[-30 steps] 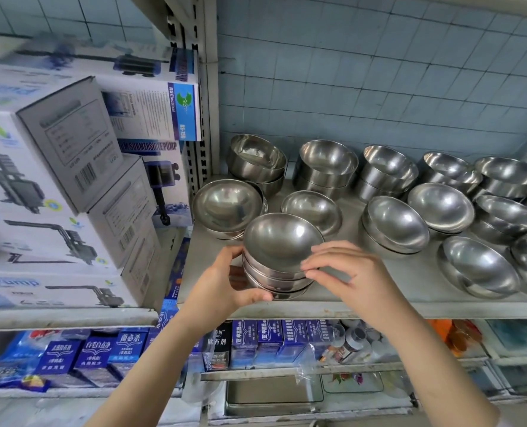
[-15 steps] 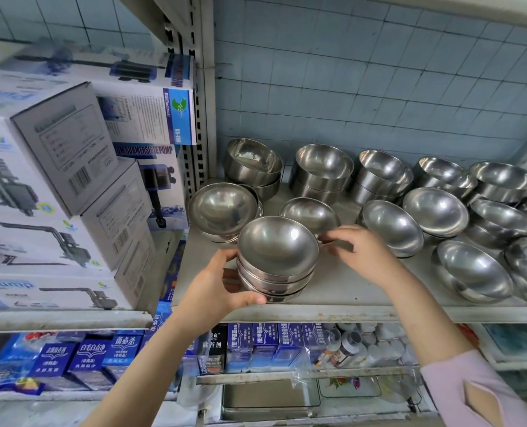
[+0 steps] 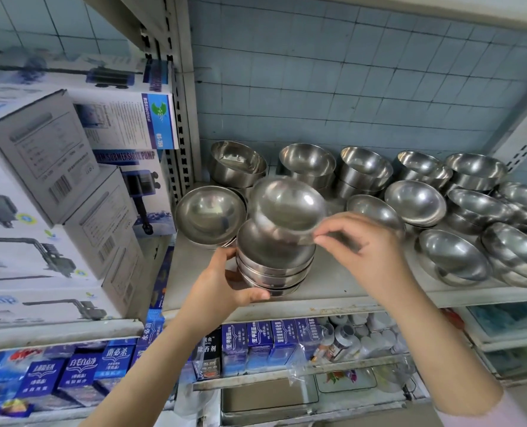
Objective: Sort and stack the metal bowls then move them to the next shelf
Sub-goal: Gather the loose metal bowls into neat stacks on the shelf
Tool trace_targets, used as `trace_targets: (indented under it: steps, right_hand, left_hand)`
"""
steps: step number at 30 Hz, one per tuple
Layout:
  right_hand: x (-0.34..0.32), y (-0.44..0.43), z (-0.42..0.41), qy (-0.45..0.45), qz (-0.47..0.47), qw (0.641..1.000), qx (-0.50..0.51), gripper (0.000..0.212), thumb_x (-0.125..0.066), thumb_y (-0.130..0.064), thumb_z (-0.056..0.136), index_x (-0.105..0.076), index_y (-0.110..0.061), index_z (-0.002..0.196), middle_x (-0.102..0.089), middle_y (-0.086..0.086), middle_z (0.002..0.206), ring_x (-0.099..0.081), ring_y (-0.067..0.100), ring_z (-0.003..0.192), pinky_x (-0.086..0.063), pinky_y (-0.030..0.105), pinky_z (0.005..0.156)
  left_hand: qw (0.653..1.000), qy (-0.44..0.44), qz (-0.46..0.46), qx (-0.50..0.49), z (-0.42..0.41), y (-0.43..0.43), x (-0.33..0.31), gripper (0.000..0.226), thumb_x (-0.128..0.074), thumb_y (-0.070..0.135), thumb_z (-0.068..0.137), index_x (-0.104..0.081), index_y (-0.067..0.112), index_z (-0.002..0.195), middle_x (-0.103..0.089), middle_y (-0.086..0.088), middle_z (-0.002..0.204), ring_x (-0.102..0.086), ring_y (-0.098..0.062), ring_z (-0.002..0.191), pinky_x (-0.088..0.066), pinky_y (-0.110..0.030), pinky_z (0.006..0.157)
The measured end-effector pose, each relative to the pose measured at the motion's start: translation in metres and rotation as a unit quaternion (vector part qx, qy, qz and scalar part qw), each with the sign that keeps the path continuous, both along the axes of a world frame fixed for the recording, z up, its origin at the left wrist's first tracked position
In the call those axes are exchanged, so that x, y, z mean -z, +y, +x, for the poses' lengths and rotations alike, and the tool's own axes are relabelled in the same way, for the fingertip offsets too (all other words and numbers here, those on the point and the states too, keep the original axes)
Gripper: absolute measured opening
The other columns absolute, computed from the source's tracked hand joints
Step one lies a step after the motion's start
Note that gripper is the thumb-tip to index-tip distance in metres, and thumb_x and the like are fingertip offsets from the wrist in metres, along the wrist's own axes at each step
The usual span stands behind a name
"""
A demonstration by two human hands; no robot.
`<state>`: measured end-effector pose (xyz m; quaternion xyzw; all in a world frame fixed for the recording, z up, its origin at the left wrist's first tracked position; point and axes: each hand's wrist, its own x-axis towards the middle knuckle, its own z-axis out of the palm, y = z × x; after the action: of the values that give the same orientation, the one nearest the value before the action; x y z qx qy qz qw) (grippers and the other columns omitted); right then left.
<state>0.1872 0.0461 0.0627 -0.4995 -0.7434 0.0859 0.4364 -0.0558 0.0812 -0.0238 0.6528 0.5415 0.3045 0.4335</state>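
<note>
left hand point(image 3: 222, 285) grips stack point(image 3: 274, 268); right hand point(image 3: 370, 251) pinches bowl point(image 3: 286, 204)

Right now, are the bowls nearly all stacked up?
Done: a short stack stands at the shelf front, gripped by the left hand. In hand: the right hand pinches the rim of another bowl, tilted above the stack. Left: many loose bowls sit behind and to the right, and the stack is not yet on the next shelf.
</note>
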Motion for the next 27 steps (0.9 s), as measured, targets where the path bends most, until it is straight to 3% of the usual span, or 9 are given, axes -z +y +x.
trace_targets:
  steps: [6, 11, 13, 16, 19, 21, 23, 26, 27]
  right_hand:
    - [0.020, 0.000, -0.003, -0.067, -0.004, 0.998, -0.005, 0.006, -0.077, -0.009, 0.083, -0.076, -0.013, 0.088, -0.074, -0.005, 0.088, -0.062, 0.004, 0.094, -0.042, 0.009, 0.090]
    - [0.012, 0.003, 0.007, -0.060, -0.049, 0.997, -0.012, 0.012, -0.074, -0.016, 0.086, -0.076, -0.019, 0.097, -0.073, -0.011, 0.102, -0.062, 0.003, 0.108, -0.046, 0.022, 0.098]
    - [0.007, 0.001, 0.015, -0.031, -0.107, 0.994, -0.008, 0.028, -0.072, -0.026, 0.086, -0.071, -0.030, 0.114, -0.066, -0.020, 0.121, -0.053, -0.006, 0.123, -0.039, 0.016, 0.106]
    - [0.003, 0.002, 0.044, 0.012, -0.119, 0.988, 0.093, 0.040, -0.072, -0.034, 0.085, -0.063, -0.038, 0.123, -0.056, -0.033, 0.125, -0.047, -0.023, 0.115, -0.035, 0.003, 0.097]
    - [0.011, 0.008, 0.080, -0.043, -0.167, 0.968, 0.181, 0.038, -0.074, -0.032, 0.086, -0.068, -0.025, 0.123, -0.063, -0.016, 0.119, -0.055, -0.001, 0.110, -0.037, 0.006, 0.086]
    - [0.024, 0.013, 0.094, -0.086, -0.209, 0.955, 0.193, 0.035, -0.075, -0.026, 0.087, -0.070, -0.022, 0.121, -0.068, -0.011, 0.115, -0.058, 0.001, 0.105, -0.034, -0.003, 0.078]
    - [0.035, 0.017, 0.100, -0.104, -0.194, 0.954, 0.203, 0.027, -0.074, -0.018, 0.088, -0.073, -0.019, 0.115, -0.073, -0.007, 0.109, -0.064, 0.003, 0.099, -0.036, -0.004, 0.076]
    - [0.041, 0.021, 0.102, -0.091, -0.123, 0.963, 0.221, 0.019, -0.072, -0.005, 0.087, -0.077, -0.012, 0.104, -0.076, -0.002, 0.094, -0.068, 0.013, 0.086, -0.052, 0.014, 0.079]
    - [0.039, 0.021, 0.102, -0.080, -0.103, 0.964, 0.232, 0.019, -0.071, -0.003, 0.087, -0.077, -0.012, 0.104, -0.075, -0.001, 0.092, -0.067, 0.014, 0.082, -0.052, 0.014, 0.079]
  left_hand:
    - [0.999, 0.031, 0.009, -0.008, 0.011, 0.003, -0.001, 0.120, -0.079, 0.073, 0.039, -0.037, 0.024, 0.140, -0.066, -0.004, 0.121, -0.061, -0.021, 0.113, -0.049, -0.041, 0.099]
    - [0.999, 0.028, 0.017, -0.014, 0.024, 0.005, -0.002, 0.115, -0.079, 0.067, 0.042, -0.038, 0.022, 0.139, -0.065, -0.002, 0.118, -0.061, -0.020, 0.107, -0.049, -0.034, 0.092]
    - [0.999, 0.033, 0.022, -0.017, 0.030, 0.006, -0.003, 0.115, -0.078, 0.066, 0.044, -0.036, 0.021, 0.142, -0.061, 0.003, 0.123, -0.058, -0.020, 0.113, -0.046, -0.033, 0.092]
    - [0.999, 0.037, 0.022, -0.018, 0.037, 0.010, -0.003, 0.114, -0.078, 0.069, 0.046, -0.035, 0.025, 0.142, -0.064, -0.005, 0.123, -0.060, -0.028, 0.111, -0.050, -0.040, 0.093]
    - [0.999, 0.048, 0.022, -0.008, 0.044, 0.014, -0.004, 0.117, -0.076, 0.070, 0.046, -0.033, 0.023, 0.144, -0.056, -0.001, 0.139, -0.058, -0.029, 0.117, -0.047, -0.042, 0.098]
    - [0.998, 0.064, 0.026, -0.004, 0.047, 0.016, -0.004, 0.117, -0.074, 0.071, 0.047, -0.033, 0.022, 0.145, -0.053, 0.000, 0.143, -0.054, -0.026, 0.126, -0.045, -0.041, 0.100]
    - [0.996, 0.082, 0.031, -0.006, 0.048, 0.017, -0.004, 0.116, -0.073, 0.072, 0.048, -0.033, 0.022, 0.145, -0.054, 0.001, 0.142, -0.058, -0.026, 0.120, -0.047, -0.039, 0.097]
    - [0.994, 0.096, 0.041, -0.011, 0.048, 0.017, -0.002, 0.118, -0.071, 0.074, 0.047, -0.032, 0.022, 0.146, -0.054, 0.002, 0.142, -0.064, -0.030, 0.104, -0.050, -0.040, 0.091]
    - [0.994, 0.097, 0.044, -0.011, 0.048, 0.018, -0.001, 0.119, -0.071, 0.074, 0.047, -0.031, 0.022, 0.147, -0.055, 0.002, 0.142, -0.064, -0.030, 0.102, -0.050, -0.040, 0.090]
